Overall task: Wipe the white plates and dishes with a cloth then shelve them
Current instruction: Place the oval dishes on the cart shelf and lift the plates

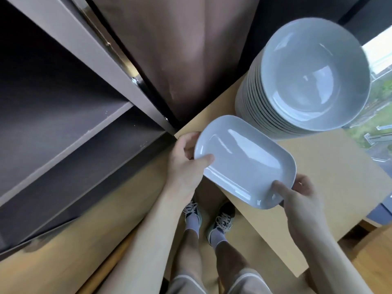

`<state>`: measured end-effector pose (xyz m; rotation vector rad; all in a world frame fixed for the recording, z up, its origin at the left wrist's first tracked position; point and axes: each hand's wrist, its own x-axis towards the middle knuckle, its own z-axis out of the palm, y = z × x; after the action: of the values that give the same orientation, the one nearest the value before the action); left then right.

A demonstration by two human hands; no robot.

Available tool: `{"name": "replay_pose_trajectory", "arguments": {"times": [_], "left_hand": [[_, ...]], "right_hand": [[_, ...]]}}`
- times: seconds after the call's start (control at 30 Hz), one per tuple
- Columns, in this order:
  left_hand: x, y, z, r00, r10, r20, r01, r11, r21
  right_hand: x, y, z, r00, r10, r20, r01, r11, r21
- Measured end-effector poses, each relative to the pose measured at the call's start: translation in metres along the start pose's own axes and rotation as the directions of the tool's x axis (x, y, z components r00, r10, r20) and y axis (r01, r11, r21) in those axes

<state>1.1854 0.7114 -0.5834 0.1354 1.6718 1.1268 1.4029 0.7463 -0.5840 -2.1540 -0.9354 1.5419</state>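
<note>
Head view: white oval dish (244, 162) carried in both hands, over the near edge of the table (339, 166).

Left hand (186, 164) grips one short end, thumb laid on the inner rim and fingers curled beneath. Right hand (301, 196) grips the opposite end the same way. The dish is roughly level, near the tall stack of deep plates (314, 77) on the table; contact with the stack cannot be told. Open cabinet shelf (63, 124) lies to the left, well apart. No cloth in view. Judgement: glazed ceramic, so rigid, moderately heavy, slick and chip-prone. Hold it at opposite rims with the thumbs on top. Keep it off the stack and the cabinet edge when shelving.
</note>
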Motion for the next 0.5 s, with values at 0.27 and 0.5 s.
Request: {"name": "replay_pose_trajectory", "arguments": {"times": [0.27, 0.5], "left_hand": [[-0.015, -0.013, -0.071, 0.990, -0.134, -0.036, 0.128, 0.981, -0.143], [-0.031, -0.033, -0.160, 0.980, -0.186, -0.075, 0.160, 0.950, -0.266]], "right_hand": [[-0.025, -0.010, 0.030, 0.968, -0.197, 0.154, 0.228, 0.947, -0.228], [-0.052, -0.011, 0.089, 0.868, -0.163, 0.469, 0.339, 0.884, -0.321]]}}
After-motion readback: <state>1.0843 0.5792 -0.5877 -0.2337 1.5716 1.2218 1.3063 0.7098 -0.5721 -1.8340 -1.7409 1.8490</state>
